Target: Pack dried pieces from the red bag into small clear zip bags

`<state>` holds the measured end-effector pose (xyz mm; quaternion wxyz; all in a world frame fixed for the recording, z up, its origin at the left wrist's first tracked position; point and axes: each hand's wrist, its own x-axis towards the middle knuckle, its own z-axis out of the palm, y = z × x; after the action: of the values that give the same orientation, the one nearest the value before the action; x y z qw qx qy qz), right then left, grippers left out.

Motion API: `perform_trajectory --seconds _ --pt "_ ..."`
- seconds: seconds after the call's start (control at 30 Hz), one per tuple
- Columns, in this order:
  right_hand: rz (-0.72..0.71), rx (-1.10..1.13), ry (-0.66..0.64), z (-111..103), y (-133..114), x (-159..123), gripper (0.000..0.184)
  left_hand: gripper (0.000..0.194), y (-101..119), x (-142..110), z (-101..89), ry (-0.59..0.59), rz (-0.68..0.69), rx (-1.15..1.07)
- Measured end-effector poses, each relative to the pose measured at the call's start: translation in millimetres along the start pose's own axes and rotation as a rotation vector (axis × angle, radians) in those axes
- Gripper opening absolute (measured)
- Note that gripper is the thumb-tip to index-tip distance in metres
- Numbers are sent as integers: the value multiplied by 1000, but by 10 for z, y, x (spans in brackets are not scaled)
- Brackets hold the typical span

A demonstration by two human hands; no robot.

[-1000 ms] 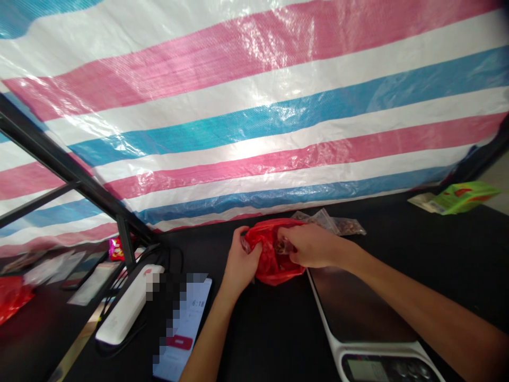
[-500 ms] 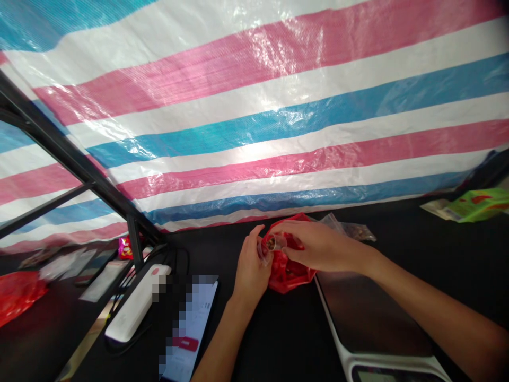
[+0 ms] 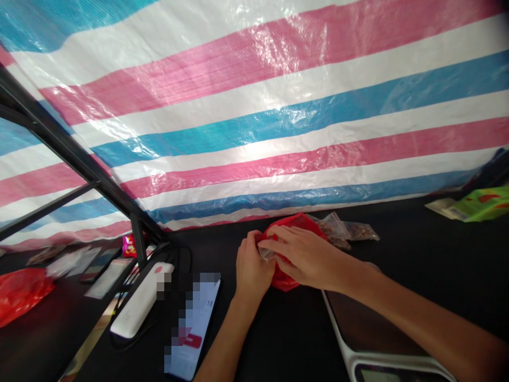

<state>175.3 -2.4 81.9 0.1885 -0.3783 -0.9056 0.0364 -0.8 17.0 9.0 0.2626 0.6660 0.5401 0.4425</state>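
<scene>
My left hand (image 3: pixel 254 268) is closed on a small clear plastic bag (image 3: pixel 265 253), crumpled between its fingers. My right hand (image 3: pixel 298 254) reaches across from the right, its curled fingers over the mouth of that bag. The small clear cup with brown bits that it held a moment earlier is now hidden behind its fingers. Directly behind and below both hands lies an open red plastic bag (image 3: pixel 286 283), its contents mostly covered by the right hand.
A kitchen scale (image 3: pixel 382 323) stands under my right forearm. Clear zip bags of brown pieces (image 3: pixel 361 231) lie behind it. A phone (image 3: pixel 194 329) and a white power strip (image 3: pixel 141 302) are on the left. A green packet (image 3: pixel 485 204) lies far right; a striped tarp (image 3: pixel 278 122) hangs behind.
My right hand has tipped over and moved slightly left and down onto the clear bag, so the cup no longer shows. My left hand stays almost in place. The view shifted slightly.
</scene>
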Motion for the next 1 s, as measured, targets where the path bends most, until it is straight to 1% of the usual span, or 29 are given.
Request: perform_trajectory --seconds 0.13,0.27,0.4,0.43,0.53,0.6,0.63,0.77,0.87,0.9,0.97,1.0 --pt "46 -18 48 55 54 4 36 20 -11 19 17 -65 1 133" --pt "27 41 65 86 119 8 29 9 -21 37 45 -120 -19 169" --pt "-33 84 58 77 136 2 36 11 -44 29 79 -153 -3 97" --pt "-23 87 52 68 133 2 34 12 -48 26 85 -162 -1 75" --pt "71 68 19 44 125 8 21 15 -47 17 87 -186 -19 32" --pt "115 54 0 40 129 11 27 15 -41 15 80 -181 -18 50" --pt "114 51 -1 43 132 12 29 15 -39 16 76 -170 -9 75" --pt "35 82 15 59 130 4 25 18 -53 21 74 -133 36 139" --pt "12 108 10 47 109 1 31 15 -76 22 85 -143 48 114" --pt "25 106 7 39 105 2 29 16 -82 21 89 -146 41 103" --pt "76 90 5 26 107 3 19 18 -90 21 92 -146 13 77" --pt "102 81 10 22 114 4 19 18 -91 21 91 -145 -6 57"
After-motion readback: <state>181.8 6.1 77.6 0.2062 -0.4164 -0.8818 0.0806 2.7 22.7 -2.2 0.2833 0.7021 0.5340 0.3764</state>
